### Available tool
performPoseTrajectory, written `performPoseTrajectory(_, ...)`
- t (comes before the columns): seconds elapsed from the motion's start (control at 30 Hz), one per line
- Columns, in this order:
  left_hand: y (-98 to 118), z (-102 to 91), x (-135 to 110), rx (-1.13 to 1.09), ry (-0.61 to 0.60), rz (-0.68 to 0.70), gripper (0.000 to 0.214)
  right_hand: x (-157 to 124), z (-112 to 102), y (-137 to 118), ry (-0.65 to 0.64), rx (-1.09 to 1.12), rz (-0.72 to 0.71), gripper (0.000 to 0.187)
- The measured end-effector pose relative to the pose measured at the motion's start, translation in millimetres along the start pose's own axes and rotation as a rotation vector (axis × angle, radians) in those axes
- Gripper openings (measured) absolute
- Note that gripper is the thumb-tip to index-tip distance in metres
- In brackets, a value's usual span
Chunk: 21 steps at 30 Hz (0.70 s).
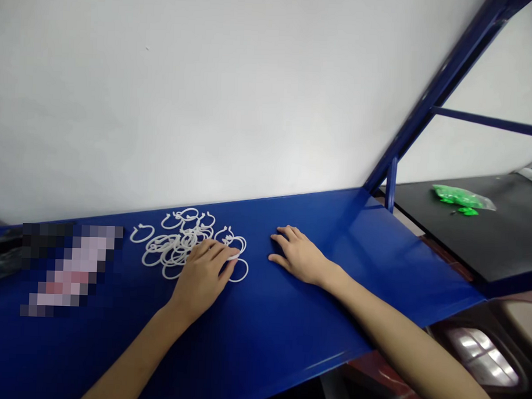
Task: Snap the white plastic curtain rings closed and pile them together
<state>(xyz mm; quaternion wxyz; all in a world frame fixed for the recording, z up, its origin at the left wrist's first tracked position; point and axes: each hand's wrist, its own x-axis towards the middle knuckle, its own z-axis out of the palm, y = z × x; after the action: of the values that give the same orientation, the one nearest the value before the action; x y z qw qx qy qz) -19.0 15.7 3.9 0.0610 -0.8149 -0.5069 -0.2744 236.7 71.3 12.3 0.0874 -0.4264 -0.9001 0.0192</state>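
A loose pile of white plastic curtain rings (177, 251) lies on the blue tabletop (261, 333); several show a gap with small knobbed ends. Over the right side of this pile is my left hand (206, 273), its fingers bent and covering part of the rings. Between its thumb and index finger shows the edge of one white ring (233, 257), which it seems to pinch. My right hand (299, 256) rests palm down on the bare blue surface to the right of the pile, fingers apart, holding nothing.
A pixelated pale packet (78, 263) and a black plastic bag (2, 254) lie at the left. Behind stands a white wall (234, 105). Blue metal frame bars (426, 106) rise at the right; beyond them, a black table (457, 229) holds a clear bag of green pieces (460, 196).
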Motion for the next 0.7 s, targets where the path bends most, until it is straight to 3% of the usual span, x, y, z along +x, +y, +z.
performPoseTrajectory(0.33, -9, -1.7, 0, -0.021, 0.015, -0.079, 0.018, -1, 3, 1, 0.030, -0.005, -0.012, 0.055)
performPoseTrajectory(0.5, -12, -8.6, 0, -0.053, -0.066, -0.120, 0.012, -1, 2, 0, 0.008, 0.009, -0.003, 0.057)
performPoseTrajectory(0.7, -18, -9.9, -4, -0.035, -0.096, -0.077, 0.019, -1, 1, -1, 0.014, 0.033, 0.002, 0.055)
